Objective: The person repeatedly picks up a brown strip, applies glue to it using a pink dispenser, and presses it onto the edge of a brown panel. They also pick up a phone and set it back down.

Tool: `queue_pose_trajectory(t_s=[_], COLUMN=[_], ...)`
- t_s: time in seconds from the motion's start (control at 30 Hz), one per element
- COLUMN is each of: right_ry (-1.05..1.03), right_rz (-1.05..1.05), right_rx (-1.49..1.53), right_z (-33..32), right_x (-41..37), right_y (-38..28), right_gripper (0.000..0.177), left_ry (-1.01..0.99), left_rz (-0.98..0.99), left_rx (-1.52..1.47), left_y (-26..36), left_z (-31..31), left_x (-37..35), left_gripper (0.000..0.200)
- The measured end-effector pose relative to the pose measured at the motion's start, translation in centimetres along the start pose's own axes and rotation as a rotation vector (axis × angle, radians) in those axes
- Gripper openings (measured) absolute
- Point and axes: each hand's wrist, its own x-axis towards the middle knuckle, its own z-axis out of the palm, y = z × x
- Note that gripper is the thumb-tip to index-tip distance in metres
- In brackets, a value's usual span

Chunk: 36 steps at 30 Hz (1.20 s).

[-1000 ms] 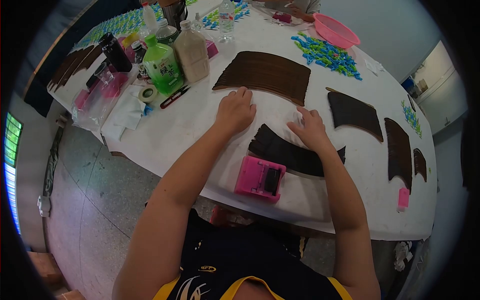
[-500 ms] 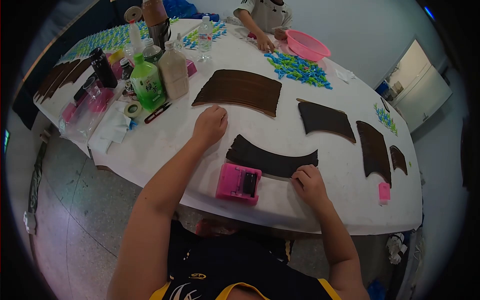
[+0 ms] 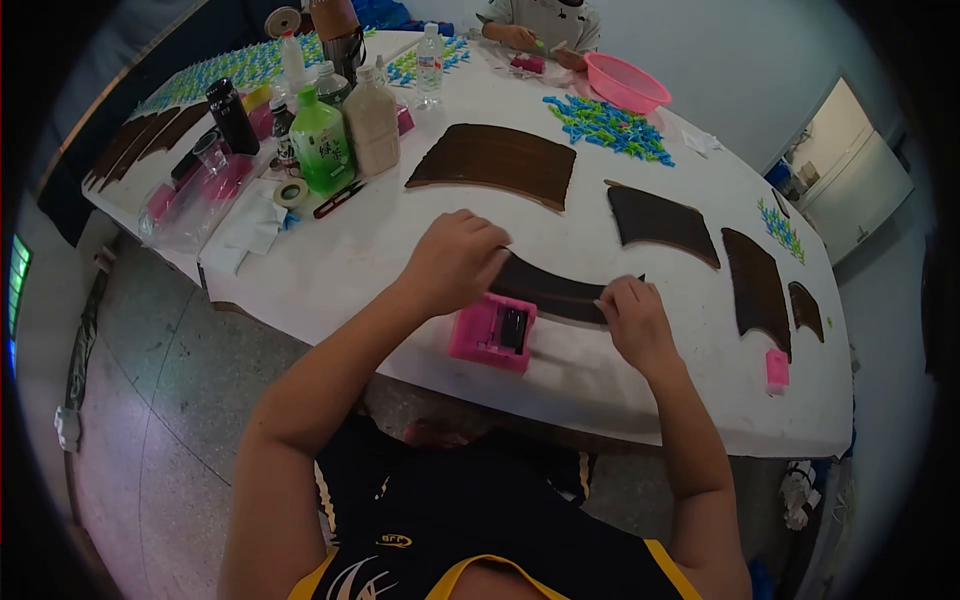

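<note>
Strip (image 3: 556,290): dark, thin, curved; at the near side of the white-covered table (image 3: 600,405), just beyond a blocky pink box (image 3: 490,336). Left hand (image 3: 456,258): fingers closed on strip's left end. Right hand (image 3: 637,316): pinching near its right end. Half a second earlier: left hand apart from strip. Bottle (image 3: 322,148): green, label reading 绿茶. Shirt (image 3: 450,510): black, yellow-edged; lettering unclear.

I'm getting five dark curved sheets (image 3: 555,295) from mid counter (image 3: 600,390) rightward, plus just the one pink basin (image 3: 622,92), one bright green bottle (image 3: 322,150), one beige jug (image 3: 375,125).
</note>
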Motion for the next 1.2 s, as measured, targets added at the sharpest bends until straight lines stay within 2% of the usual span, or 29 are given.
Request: queue_pose_trajectory(t_s=[0.07, 0.1, 0.17, 0.2, 0.23, 0.3, 0.47, 0.57, 0.7, 0.83, 0.97, 1.2], right_ry=[0.011, 0.035, 0.079, 0.136, 0.124, 0.032, -0.085, -0.147, -0.252, -0.262, -0.293, -0.276], right_rz=[-0.047, -0.103, -0.097, -0.099, -0.091, 0.122, 0.121, 0.119, 0.112, 0.032, 0.056, 0.101], right_rx=[0.028, 0.049, 0.124, 0.191, 0.194, 0.41, 0.448, 0.479, 0.579, 0.575, 0.572, 0.605], right_z=[-1.1, -1.5, -1.8, -2.0, -2.1, -2.3, -0.8, 0.4, 1.8, 2.6, 3.4, 4.5], right_x=[2.7, 3.7, 4.9, 5.1, 4.8, 4.1, 3.0, 3.5, 4.3, 4.6, 4.5, 4.3], right_y=[-2.7, -4.0, -5.7, -6.1, -6.1, -5.9, -5.2, -6.1, -6.6, -6.8, -6.7, -6.6], right_gripper=[0.015, 0.015, 0.015, 0.014, 0.014, 0.012, 0.01, 0.011, 0.014, 0.015, 0.016, 0.018], left_ry=[0.09, 0.079, -0.144, -0.15, -0.164, -0.184, -0.321, -0.329, -0.394, -0.457, -0.533, -0.527], left_rz=[0.29, 0.278, 0.242, 0.235, 0.222, 0.199, 0.272, 0.352, 0.365, 0.376, 0.408, 0.413], left_rx=[-0.04, -0.05, 0.005, -0.004, 0.066, 0.128, 0.285, 0.285, 0.295, 0.336, 0.401, 0.41], left_y=[3.8, 4.7, 5.6, 5.9, 6.1, 5.7, 4.1, 4.1, 4.4, 4.7, 5.2, 5.2], left_z=[0.6, 0.9, 1.0, 0.3, -0.6, -2.1, -4.3, -4.5, -4.9, -5.5, -5.7, -5.4], left_x=[1.1, 1.1, 1.1, 1.2, 1.2, 1.0, 0.3, 0.5, 0.9, 1.3, 1.6, 1.8], left_gripper=[0.005, 0.005, 0.007, 0.007, 0.006, 0.006, 0.007, 0.008, 0.004, 0.003, 0.005, 0.006])
